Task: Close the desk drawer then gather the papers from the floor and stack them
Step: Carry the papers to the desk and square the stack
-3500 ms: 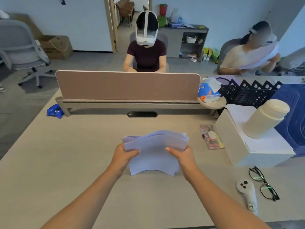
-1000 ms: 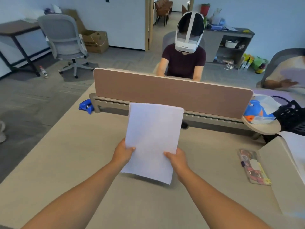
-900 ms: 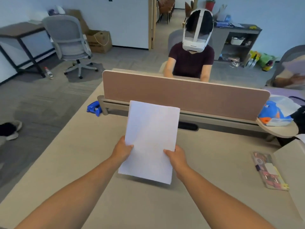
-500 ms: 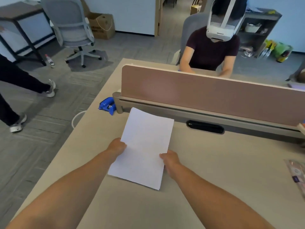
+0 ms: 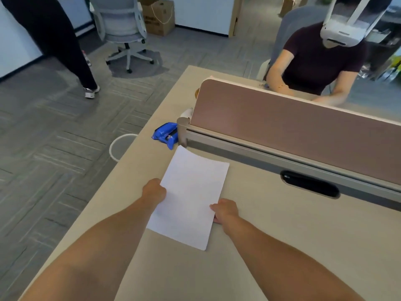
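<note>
A squared-up stack of white papers (image 5: 191, 194) lies nearly flat on the beige desk (image 5: 282, 246), its far end just short of the divider. My left hand (image 5: 154, 191) grips the stack's left edge. My right hand (image 5: 224, 210) grips its right edge, fingers tucked under. The desk drawer is out of sight.
A brown divider panel (image 5: 293, 124) crosses the desk, with a blue stapler (image 5: 166, 134) at its left end. A person in a white headset (image 5: 321, 55) sits behind it. Left of the desk are grey carpet, a wire bin (image 5: 121, 146), an office chair (image 5: 124, 29) and a walking person's legs (image 5: 56, 40).
The stack, held upright a second ago, has been lowered onto the desk and shifted left. My view has turned left and down. A person has walked into view at the left.
</note>
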Available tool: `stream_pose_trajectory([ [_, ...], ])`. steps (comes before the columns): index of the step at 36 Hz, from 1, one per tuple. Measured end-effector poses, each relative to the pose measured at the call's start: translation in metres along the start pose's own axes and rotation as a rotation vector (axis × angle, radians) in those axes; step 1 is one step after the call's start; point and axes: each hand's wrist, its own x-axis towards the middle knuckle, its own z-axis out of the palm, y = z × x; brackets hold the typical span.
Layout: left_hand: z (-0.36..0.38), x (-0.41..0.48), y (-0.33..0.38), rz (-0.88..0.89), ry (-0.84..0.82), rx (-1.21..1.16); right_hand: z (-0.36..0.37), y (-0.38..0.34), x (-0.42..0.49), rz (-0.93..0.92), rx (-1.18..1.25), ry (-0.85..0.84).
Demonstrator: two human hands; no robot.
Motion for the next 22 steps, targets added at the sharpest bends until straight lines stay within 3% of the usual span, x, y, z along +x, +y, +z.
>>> stream_pose_trajectory([
  [8,0.005,-0.005,0.012,0.022,0.026,-0.131,0.006,-0.007,-0.014,-0.183,-0.184,0.099],
  [14,0.015,-0.009,0.012,0.001,0.161,-0.008,0.015,-0.006,-0.014,-0.225,-0.283,0.122],
  [22,0.014,-0.010,0.014,-0.037,0.163,0.028,0.019,-0.006,-0.015,-0.243,-0.456,0.179],
])
